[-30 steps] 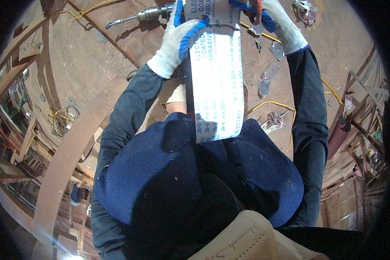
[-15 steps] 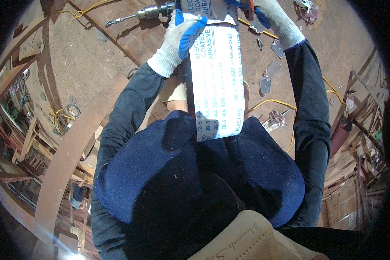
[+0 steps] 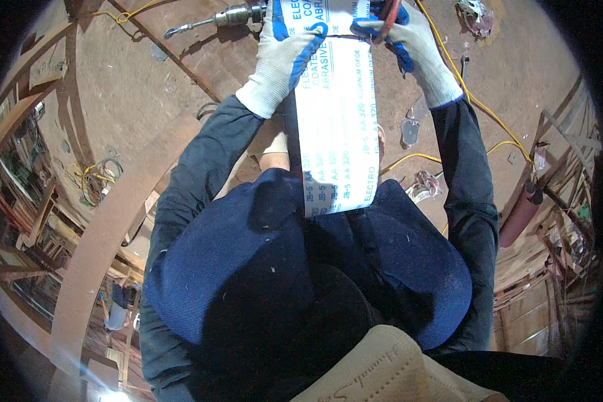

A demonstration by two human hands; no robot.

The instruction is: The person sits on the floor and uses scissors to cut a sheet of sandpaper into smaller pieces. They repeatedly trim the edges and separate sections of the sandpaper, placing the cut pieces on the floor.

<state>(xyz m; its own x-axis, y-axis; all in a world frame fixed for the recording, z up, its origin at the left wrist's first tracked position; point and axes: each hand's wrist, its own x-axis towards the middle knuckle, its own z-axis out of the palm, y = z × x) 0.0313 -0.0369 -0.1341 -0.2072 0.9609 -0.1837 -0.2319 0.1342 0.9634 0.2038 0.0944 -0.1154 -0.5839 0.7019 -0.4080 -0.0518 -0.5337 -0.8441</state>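
Observation:
A long white strip of sandpaper (image 3: 338,134), its printed back upward, hangs from my hands down over my dark blue lap. A dark line crosses it near its upper end, between my hands. My left hand (image 3: 285,50), in a grey and blue work glove, pinches the strip's left edge with the thumb on top. My right hand (image 3: 409,40), gloved alike, is at the right edge, closed round a red-handled tool (image 3: 391,19). The tool's working end is hidden, so its kind cannot be told. An electric drill (image 3: 231,17) with a bit lies just left of my left hand.
A yellow cord (image 3: 442,50) runs along the brown floor to my right. Small flat grey plates (image 3: 409,131) and crumpled plastic (image 3: 476,17) lie there. A curved brown metal band (image 3: 107,234) arcs on the left. A red roll (image 3: 521,214) stands at right. Another person (image 3: 118,305) is far left.
My right hand has come inward and down to the strip's right edge with the red-handled tool. My left hand has shifted slightly right. The yellow cord has swung out to the right.

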